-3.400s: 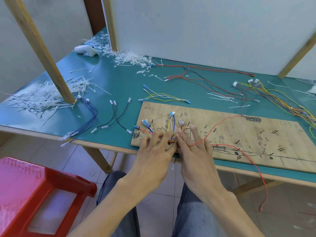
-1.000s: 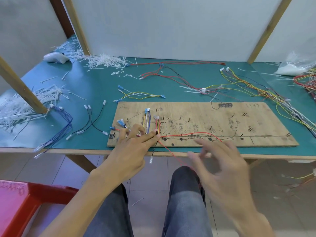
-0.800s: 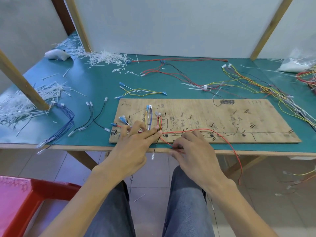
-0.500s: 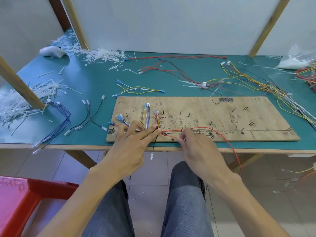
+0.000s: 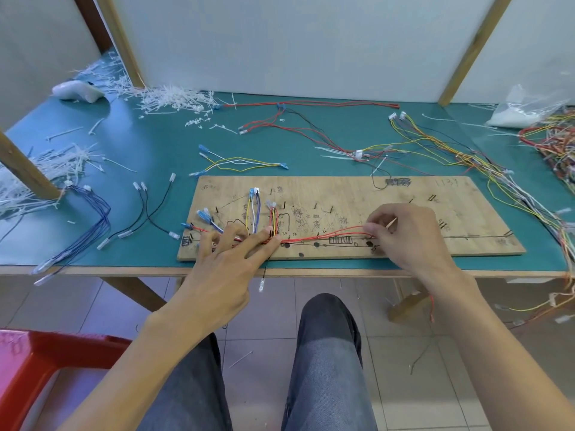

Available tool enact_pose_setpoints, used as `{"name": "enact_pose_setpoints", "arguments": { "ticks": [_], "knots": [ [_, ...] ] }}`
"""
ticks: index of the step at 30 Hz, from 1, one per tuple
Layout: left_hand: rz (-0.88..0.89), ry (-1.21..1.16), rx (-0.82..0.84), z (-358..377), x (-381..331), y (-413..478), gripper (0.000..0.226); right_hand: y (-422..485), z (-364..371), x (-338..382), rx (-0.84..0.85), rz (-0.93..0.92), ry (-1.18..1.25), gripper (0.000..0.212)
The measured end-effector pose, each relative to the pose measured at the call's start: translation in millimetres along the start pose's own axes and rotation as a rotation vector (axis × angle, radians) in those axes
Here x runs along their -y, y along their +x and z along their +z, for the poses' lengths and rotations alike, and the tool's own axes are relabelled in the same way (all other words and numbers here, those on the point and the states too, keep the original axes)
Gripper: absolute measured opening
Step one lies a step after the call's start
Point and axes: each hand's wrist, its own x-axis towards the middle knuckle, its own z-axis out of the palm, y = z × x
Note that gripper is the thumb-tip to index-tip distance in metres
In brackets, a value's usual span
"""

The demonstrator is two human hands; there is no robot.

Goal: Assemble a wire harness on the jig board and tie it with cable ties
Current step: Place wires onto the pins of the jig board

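Green matting is covering the table [image 5: 149, 150], and the board [image 5: 342, 194] is lying flat along its near edge in front of us. We are pressing our left hand [image 5: 224, 269] onto the board's lower left part, fingers straight and spread, pinning the red wires [image 5: 326, 237] just below the short yellow, blue and white leads [image 5: 253, 209]. We are pinching those red wires with our right hand [image 5: 407, 234] nearer the board's middle, fingertips curled around them, so they are running nearly straight between both hands. White ties [image 5: 174, 98] are lying heaped at the table's far left. Blue wires [image 5: 99, 219] are curving left of the board, and a red stool [image 5: 46, 362] is standing by our left knee.
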Motion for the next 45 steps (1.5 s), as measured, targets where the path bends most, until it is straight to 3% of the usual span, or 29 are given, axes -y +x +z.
{"name": "enact_pose_setpoints", "arguments": {
  "ticks": [5, 10, 18, 25, 33, 37, 40, 45],
  "knots": [
    [-0.019, 0.026, 0.026, 0.3, -1.1, 2.4, 0.098, -5.3, 0.9, -4.4, 0.03, 0.031, 0.04, 0.022],
    [-0.027, 0.027, 0.006, 1.0, -5.2, 0.4, 0.1, -28.6, 5.4, -4.0, -0.04, -0.074, -0.187, 0.022],
    [-0.071, 0.08, -0.019, 2.6, -9.5, -3.6, 0.107, -48.8, 18.7, -5.9, -0.193, -0.009, -0.205, 0.025],
    [-0.061, 0.089, -0.012, 5.0, -7.6, -3.4, 0.109, -54.7, 22.7, -11.3, -0.22, -0.055, -0.24, 0.044],
    [-0.065, 0.126, 0.008, 4.0, -12.3, -0.5, 0.105, -60.6, 10.1, -8.7, -0.088, -0.105, -0.399, 0.049],
    [-0.103, 0.131, 0.023, 5.4, -19.6, -0.9, 0.104, -64.5, 1.0, -3.2, 0.031, -0.154, -0.591, 0.034],
    [-0.113, 0.099, 0.024, 4.0, -20.0, -0.6, 0.102, -64.6, 6.0, 13.7, -0.053, -0.17, -0.517, 0.046],
    [-0.097, 0.063, 0.024, -1.8, -17.9, 0.0, 0.101, -59.8, 27.7, 30.7, 0.031, -0.137, -0.448, 0.053]
  ]
}}
